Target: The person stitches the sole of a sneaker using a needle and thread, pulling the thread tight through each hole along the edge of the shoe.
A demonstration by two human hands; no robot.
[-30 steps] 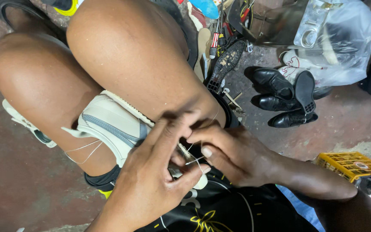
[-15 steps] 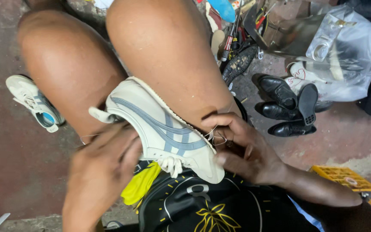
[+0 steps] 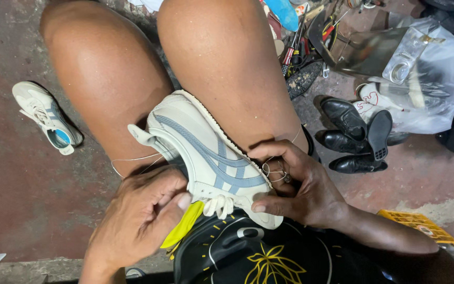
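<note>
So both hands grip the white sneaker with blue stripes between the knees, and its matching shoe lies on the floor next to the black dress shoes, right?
Not quite. The matching sneaker lies alone on the floor on the opposite side of the legs from the black dress shoes. The head view shows this. The rest holds: the left hand and right hand both grip the white sneaker with blue stripes between the knees.

I see a cream-white sneaker with blue-grey stripes on its side and white laces. Its mate on the dark red floor has a light blue lining. The dress shoes are black, and the crate is yellow.
</note>
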